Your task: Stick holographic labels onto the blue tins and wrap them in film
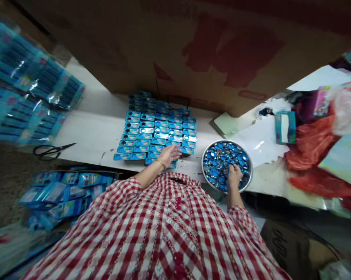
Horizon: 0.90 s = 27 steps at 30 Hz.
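Rows of small blue rectangular tins [156, 130] lie laid out on the white table [90, 132] in front of me. My left hand [169, 154] rests over the near edge of those rows, fingers stretched out and apart, a gold bangle on its wrist. To the right stands a round metal bowl [249, 177] filled with several small blue and silver round pieces [219, 157]. My right hand [234, 174] reaches into the bowl, fingers curled down among the pieces; what they hold is hidden.
Black scissors [51, 150] lie at the table's left. Wrapped packs of blue items [32, 89] are stacked far left, more blue packets [64, 190] sit in a box below. A large cardboard box [207, 50] stands behind. Red bags [315, 155] and papers [257, 144] crowd the right.
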### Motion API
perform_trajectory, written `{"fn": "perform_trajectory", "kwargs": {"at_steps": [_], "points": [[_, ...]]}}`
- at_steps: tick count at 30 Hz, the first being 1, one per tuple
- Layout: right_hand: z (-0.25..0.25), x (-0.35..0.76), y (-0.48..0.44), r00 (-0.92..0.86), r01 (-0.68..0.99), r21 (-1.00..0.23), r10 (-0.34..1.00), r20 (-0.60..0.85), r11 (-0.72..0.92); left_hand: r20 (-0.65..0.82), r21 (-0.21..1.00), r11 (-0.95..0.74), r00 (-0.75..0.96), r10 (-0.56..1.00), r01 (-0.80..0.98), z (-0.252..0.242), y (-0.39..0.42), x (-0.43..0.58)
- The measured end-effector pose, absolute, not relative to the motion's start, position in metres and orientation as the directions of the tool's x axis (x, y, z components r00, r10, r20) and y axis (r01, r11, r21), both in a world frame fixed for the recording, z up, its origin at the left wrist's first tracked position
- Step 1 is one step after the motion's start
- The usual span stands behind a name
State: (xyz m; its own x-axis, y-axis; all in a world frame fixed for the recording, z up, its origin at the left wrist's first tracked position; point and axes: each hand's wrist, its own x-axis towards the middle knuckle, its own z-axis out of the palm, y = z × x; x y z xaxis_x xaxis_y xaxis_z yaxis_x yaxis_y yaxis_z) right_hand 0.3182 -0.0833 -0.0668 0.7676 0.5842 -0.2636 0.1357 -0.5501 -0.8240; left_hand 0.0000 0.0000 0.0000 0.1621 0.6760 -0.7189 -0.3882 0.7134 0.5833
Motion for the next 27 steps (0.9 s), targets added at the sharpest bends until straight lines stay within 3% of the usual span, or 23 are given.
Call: {"fn": "perform_trajectory", "kwargs": {"at_steps": [3,6,8,10,13,17,21,27], "points": [[-0.054,0.319,-0.077,0.743,-0.026,-0.899,0.593,-0.31,-0.437,-0.738,0.484,0.784,0.302,0.604,-0.389,-0.003,-0.002,0.02],[-0.037,0.292,-0.055,0.66,-0.092,-0.946,0.692,-0.292,-0.312,-0.723,0.336,0.859,0.478,0.499,-0.387,-0.006,-0.003,0.042],[-0.024,0.255,-0.037,0.557,0.016,-0.974,0.811,-0.18,-0.228,-0.681,0.233,0.887,0.584,0.441,-0.398,-0.007,-0.002,0.054],[-0.013,0.212,-0.023,0.344,0.267,-0.962,0.938,0.031,-0.066,-0.614,0.136,0.881,0.66,0.433,-0.452,-0.008,0.002,0.058],[-0.005,0.153,-0.008,-0.106,0.554,-0.77,0.945,0.31,0.315,-0.583,0.013,0.809,0.653,0.484,-0.588,-0.007,0.009,0.044],[-0.005,0.102,0.009,-0.39,0.63,-0.495,0.795,0.465,0.599,-0.649,-0.087,0.663,0.547,0.528,-0.743,-0.004,0.019,-0.002],[-0.009,0.056,0.029,-0.46,0.612,-0.412,0.728,0.509,0.675,-0.71,-0.109,0.558,0.457,0.536,-0.823,-0.001,0.03,-0.057],[-0.012,-0.009,0.047,-0.49,0.599,-0.551,0.81,0.321,0.581,-0.761,-0.017,0.495,0.333,0.557,-0.869,-0.01,0.04,-0.132]]}}
